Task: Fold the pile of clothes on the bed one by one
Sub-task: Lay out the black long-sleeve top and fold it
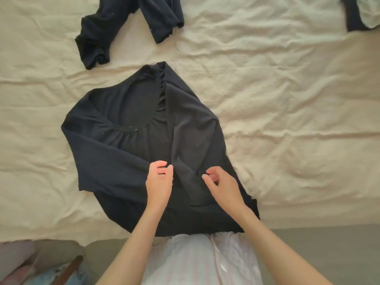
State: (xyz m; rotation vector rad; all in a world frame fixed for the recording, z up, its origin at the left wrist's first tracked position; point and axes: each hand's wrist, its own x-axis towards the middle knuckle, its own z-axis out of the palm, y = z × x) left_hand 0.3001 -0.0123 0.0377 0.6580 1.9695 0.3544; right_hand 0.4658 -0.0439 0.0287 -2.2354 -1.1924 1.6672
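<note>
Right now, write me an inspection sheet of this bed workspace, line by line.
Surface: bed covered with a wrinkled cream sheet.
Job's things: black long-sleeved top laid flat, its right-side sleeve folded in across the body; second dark garment crumpled at the far side.
Clutter: dark and pale clothing at the far right corner, cut off by the frame.
Hands: left hand and right hand over the top's lower middle, fingers curled; whether they pinch the cloth cannot be told.
Cables: nothing seen.
Surroundings: person's pale striped clothing at the near edge; blurred colourful items at the lower left.
</note>
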